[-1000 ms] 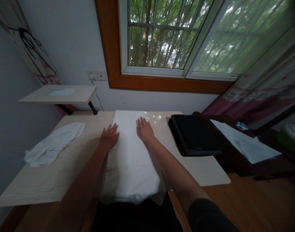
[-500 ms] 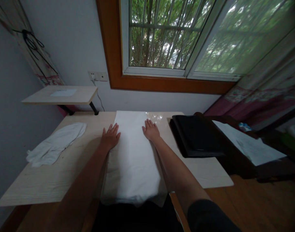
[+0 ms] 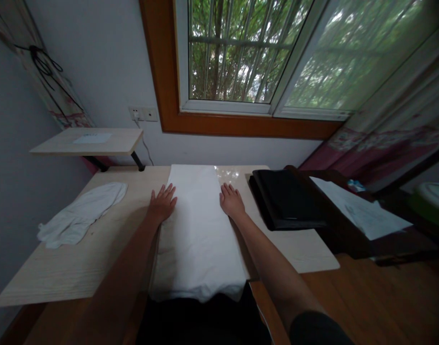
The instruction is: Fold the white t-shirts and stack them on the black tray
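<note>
A long white cloth (image 3: 199,230) lies flat down the middle of the light wooden table (image 3: 122,258), its near end hanging over the front edge. My left hand (image 3: 162,203) rests palm down at the cloth's left edge, fingers spread. Along the right edge, my right hand (image 3: 232,200) lies flat with its fingers stretched out, touching the border of the cloth or the table just beside it. Neither hand grips anything.
A crumpled white cloth (image 3: 83,211) lies on the left, below a small raised shelf (image 3: 61,141). Black folders or cases (image 3: 286,199) are stacked on the right. Farther right, a paper sheet (image 3: 359,208) lies on dark furniture. A window (image 3: 241,62) is behind the table.
My right hand has shifted right and slightly nearer along the cloth's edge. The near end of the cloth looks straighter on its right side. My left hand stays at about the same place.
</note>
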A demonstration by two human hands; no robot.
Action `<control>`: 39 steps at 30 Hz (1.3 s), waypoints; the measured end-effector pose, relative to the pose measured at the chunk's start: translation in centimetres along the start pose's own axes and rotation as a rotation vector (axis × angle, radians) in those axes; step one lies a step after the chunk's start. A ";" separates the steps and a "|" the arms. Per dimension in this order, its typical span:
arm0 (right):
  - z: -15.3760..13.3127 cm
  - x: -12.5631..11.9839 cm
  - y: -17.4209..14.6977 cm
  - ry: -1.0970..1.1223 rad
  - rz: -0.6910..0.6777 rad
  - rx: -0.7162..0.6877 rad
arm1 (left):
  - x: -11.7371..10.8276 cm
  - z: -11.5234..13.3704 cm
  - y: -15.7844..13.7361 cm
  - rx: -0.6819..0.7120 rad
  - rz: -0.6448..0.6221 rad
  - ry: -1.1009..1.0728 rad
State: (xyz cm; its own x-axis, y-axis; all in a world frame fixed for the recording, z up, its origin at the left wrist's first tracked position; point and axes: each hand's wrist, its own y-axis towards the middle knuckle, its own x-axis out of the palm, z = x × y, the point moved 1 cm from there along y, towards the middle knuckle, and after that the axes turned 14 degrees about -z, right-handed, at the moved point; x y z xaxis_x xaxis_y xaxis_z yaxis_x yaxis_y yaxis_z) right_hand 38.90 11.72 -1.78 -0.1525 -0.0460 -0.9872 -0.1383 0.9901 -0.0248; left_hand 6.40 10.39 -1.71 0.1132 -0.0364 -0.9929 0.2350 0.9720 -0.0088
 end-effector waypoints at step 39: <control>-1.7 0.1 -7.3 0.068 0.010 -0.300 | 0.0 -0.8 -7.0 0.038 -0.033 0.018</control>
State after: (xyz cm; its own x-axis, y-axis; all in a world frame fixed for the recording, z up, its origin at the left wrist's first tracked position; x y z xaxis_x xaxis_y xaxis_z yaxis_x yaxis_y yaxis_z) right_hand 38.28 4.28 -1.43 -0.2188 -0.0553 -0.9742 -0.4180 0.9075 0.0423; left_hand 3.97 3.73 -1.72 0.0877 -0.0634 -0.9941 0.2744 0.9609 -0.0371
